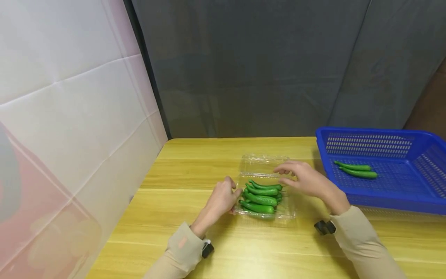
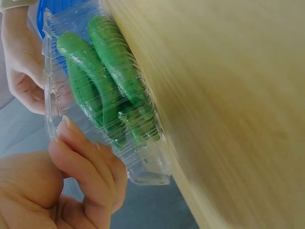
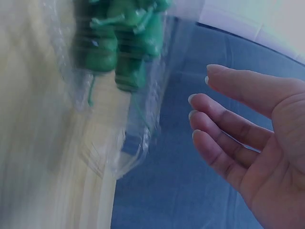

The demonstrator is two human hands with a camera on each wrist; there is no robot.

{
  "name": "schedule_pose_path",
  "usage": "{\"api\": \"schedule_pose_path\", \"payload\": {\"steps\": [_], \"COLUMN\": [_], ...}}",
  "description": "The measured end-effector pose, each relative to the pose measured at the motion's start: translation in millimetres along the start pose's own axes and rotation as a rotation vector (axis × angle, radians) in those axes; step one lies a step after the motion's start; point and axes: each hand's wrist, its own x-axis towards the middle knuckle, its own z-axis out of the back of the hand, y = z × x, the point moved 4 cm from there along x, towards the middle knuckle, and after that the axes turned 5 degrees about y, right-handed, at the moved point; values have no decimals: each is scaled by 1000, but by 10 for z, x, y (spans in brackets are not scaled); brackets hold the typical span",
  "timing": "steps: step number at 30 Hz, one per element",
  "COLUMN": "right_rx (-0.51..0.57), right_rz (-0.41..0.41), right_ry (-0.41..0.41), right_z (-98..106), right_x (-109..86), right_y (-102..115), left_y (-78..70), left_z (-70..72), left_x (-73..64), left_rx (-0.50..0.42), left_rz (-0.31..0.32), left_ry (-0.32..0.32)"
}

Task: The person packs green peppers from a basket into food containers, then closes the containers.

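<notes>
A clear plastic box point(image 1: 289, 209) with its lid point(image 1: 256, 166) raised at the back stands on the table, several green chili peppers point(image 1: 260, 198) lying in it side by side. My left hand point(image 1: 222, 197) is at the box's left side, its bent fingertips gripping the rim in the left wrist view. Above the right back part of the box, my right hand point(image 1: 304, 178) hovers with thumb and fingers apart. Nothing is between those fingers, as the right wrist view also shows. The peppers' stems point(image 3: 109, 20) point toward the right end of the box.
At the right stands a blue plastic basket point(image 1: 383, 199) with slotted walls, two green chili peppers point(image 1: 359, 173) on its floor. The wooden table point(image 1: 184, 162) meets a dark grey curtain point(image 1: 244, 77) at the back and a pale printed cloth point(image 1: 87, 116) on the left.
</notes>
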Motion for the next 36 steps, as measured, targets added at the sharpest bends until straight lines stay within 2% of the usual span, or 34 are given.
{"api": "schedule_pose_path", "payload": {"steps": [5, 11, 20, 36], "right_rx": [-25, -20, -52, -121], "right_rz": [-18, -94, -138, -148], "right_ry": [-46, -31, -55, -90], "right_z": [96, 198, 340, 565], "right_x": [-64, -147, -239, -419], "right_y": [-58, -146, -267, -440], "left_y": [13, 29, 31, 4], "left_z": [-3, -1, -6, -14], "left_x": [0, 6, 8, 26], "left_rx": [-5, -6, 0, 5], "left_rz": [-1, -3, 3, -17], "left_ry": [3, 1, -4, -12]}}
